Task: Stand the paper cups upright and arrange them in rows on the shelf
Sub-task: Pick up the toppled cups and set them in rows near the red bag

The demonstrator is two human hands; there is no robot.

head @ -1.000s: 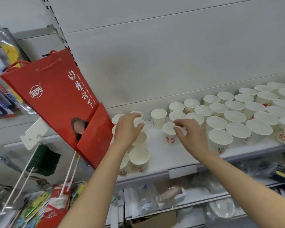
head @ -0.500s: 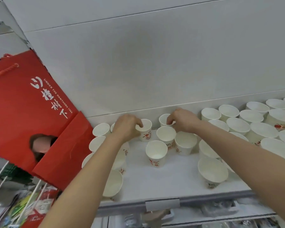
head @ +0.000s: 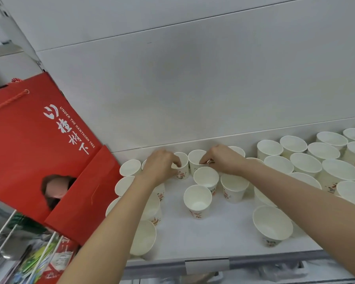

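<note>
Head-worn view, downward, near shelf (head: 223, 240)

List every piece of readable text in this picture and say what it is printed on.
"UNDER THE HAWTHORN TREE": white capitals on the red paper gift bag, beside large white Chinese characters.
Red printed motifs on the white paper cups: too small to read.
Packets at lower left: blurred, unreadable.

The white shelf (head: 223, 236) in front of me carries white paper cups (head: 197, 201) with red print, all standing upright with their mouths open. They crowd in close rows along the right side and in a tighter cluster at the left end beside a red gift bag (head: 49, 152), while a few stand apart in the middle. A bare strip of shelf runs along the front edge.
</note>
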